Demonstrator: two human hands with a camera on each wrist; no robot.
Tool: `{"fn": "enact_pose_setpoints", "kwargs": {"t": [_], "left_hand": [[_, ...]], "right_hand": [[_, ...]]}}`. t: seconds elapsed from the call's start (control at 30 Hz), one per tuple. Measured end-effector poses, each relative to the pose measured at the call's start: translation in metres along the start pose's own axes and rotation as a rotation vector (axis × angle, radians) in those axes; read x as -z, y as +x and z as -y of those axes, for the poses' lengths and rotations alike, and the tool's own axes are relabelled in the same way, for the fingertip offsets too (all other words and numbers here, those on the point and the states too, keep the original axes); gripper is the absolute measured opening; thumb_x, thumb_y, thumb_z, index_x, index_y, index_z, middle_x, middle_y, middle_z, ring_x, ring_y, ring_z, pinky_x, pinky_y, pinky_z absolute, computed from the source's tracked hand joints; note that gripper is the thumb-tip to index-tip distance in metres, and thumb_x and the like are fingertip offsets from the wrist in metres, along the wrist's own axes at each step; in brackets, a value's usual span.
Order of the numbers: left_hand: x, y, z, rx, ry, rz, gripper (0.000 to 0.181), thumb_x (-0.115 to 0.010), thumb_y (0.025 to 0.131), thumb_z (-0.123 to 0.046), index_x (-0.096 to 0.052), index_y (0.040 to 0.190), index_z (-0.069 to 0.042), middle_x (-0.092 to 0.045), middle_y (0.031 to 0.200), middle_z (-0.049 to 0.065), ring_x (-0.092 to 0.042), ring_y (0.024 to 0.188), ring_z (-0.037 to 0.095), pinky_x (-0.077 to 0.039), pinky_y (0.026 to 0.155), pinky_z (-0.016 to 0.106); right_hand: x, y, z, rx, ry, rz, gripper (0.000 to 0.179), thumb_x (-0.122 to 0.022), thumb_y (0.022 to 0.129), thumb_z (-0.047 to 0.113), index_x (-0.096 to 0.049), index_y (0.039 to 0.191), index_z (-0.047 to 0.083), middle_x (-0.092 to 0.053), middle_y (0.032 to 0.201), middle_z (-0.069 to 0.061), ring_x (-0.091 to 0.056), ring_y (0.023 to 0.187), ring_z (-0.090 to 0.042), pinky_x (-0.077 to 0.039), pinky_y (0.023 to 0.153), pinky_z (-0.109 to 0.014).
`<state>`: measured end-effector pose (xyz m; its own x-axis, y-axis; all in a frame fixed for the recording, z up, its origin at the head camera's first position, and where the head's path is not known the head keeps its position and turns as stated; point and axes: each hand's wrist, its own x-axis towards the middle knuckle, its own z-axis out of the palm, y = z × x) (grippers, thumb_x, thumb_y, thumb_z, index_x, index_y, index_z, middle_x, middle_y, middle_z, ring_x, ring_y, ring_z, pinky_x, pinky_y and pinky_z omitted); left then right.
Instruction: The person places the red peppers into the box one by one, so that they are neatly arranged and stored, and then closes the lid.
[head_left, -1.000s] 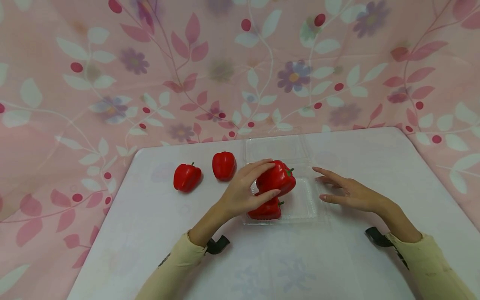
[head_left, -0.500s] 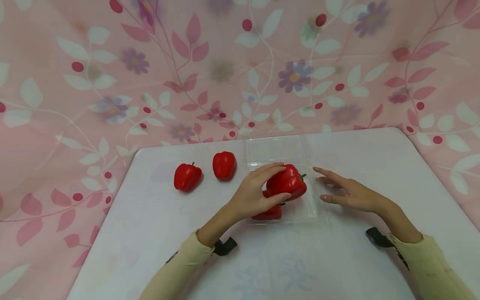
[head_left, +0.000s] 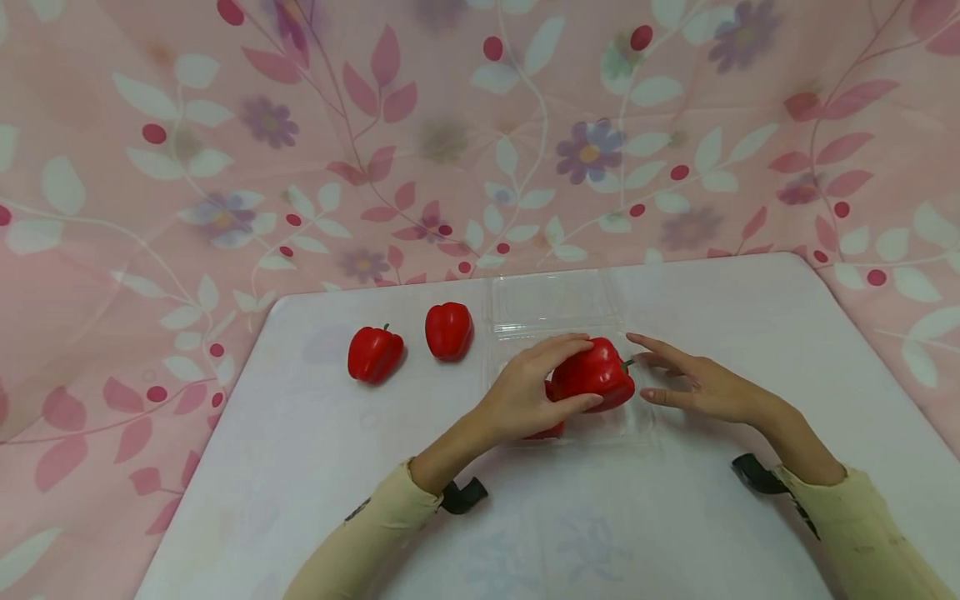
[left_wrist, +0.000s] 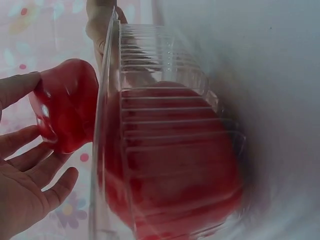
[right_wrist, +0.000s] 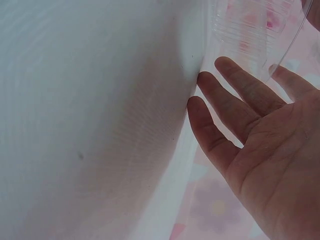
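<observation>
My left hand (head_left: 528,390) grips a red bell pepper (head_left: 596,373) between thumb and fingers, its green stem pointing right. In the left wrist view the gripped pepper (left_wrist: 65,107) shows above the rim of a clear plastic clamshell box (left_wrist: 107,130). Inside that box lies another red bell pepper (left_wrist: 175,165); the head view shows only a part of this pepper (head_left: 551,429) below the left hand. My right hand (head_left: 705,387) holds nothing, its fingers extended at the right side of the box. In the right wrist view the hand (right_wrist: 265,135) has its fingers spread close to the box.
Two more red bell peppers stand on the white table (head_left: 300,467): one pepper (head_left: 375,355) at the left, the other pepper (head_left: 448,332) nearer the box. The box's open lid (head_left: 551,298) lies toward the back edge. A flowered pink cloth (head_left: 450,150) hangs behind.
My left hand has carried the gripped pepper rightward and slightly toward the front, over the box's right part. It covers more of the pepper in the box. The right hand has stayed put.
</observation>
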<state>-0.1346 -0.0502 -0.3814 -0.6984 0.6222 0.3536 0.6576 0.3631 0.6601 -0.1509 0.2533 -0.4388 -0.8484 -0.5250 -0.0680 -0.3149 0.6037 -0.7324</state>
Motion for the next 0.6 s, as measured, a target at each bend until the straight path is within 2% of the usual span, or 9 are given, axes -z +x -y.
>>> {"fn": "enact_pose_setpoints", "kwargs": {"t": [0.27,0.47,0.6], "left_hand": [[-0.012,0.004,0.001,-0.022,-0.004,0.074,0.062,-0.077,0.086,-0.028,-0.051,0.140,-0.012,-0.053,0.140,0.001,-0.048,0.126,0.011,-0.048,0.090,0.018],[-0.021,0.002,0.004,-0.050,0.066,0.110,0.064,-0.076,0.087,-0.030,-0.049,0.141,-0.011,-0.053,0.140,0.002,-0.049,0.126,0.012,-0.047,0.093,0.019],[-0.022,0.001,0.004,-0.042,0.104,0.124,0.066,-0.077,0.086,-0.032,-0.048,0.142,-0.012,-0.053,0.140,0.001,-0.048,0.126,0.012,-0.047,0.093,0.019]], "right_hand": [[0.001,0.000,0.003,0.019,0.014,0.009,0.080,-0.069,0.091,0.035,-0.024,0.157,0.028,-0.050,0.143,-0.017,-0.051,0.125,-0.043,-0.042,0.088,-0.073],[0.001,0.000,0.004,0.025,0.012,0.005,0.081,-0.070,0.090,0.035,-0.025,0.156,0.028,-0.049,0.144,-0.018,-0.050,0.126,-0.043,-0.043,0.088,-0.072],[0.000,0.000,0.003,0.016,0.008,0.004,0.081,-0.069,0.090,0.036,-0.024,0.157,0.029,-0.048,0.144,-0.018,-0.049,0.127,-0.042,-0.043,0.088,-0.072]]}}
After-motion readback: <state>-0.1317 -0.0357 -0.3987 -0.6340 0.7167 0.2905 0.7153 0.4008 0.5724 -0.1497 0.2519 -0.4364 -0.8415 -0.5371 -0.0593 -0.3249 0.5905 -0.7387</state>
